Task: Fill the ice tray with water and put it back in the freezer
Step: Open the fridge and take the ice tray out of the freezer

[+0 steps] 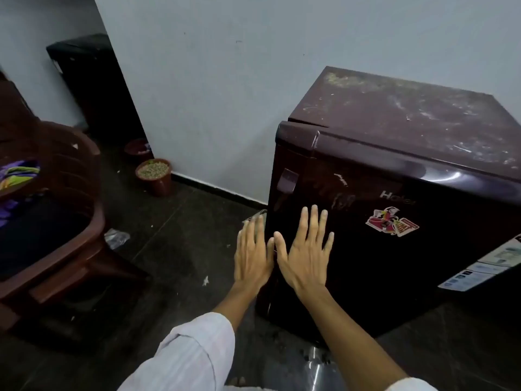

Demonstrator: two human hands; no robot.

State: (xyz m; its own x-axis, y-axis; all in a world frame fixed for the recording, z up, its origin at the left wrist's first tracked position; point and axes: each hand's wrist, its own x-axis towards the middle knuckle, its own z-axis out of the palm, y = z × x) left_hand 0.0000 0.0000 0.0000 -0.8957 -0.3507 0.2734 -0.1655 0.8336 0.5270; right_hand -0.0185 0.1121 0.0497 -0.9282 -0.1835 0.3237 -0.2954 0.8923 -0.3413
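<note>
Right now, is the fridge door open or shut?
Shut: the fridge door lies flush against the cabinet, no interior showing. The right hand lies flat on it, the left hand at its edge.

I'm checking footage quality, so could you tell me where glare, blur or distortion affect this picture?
Head view: glare streaks the top of the fridge door; wide-angle distortion slants the wall; the left hand has blurred fingers; the floor is dim.
</note>
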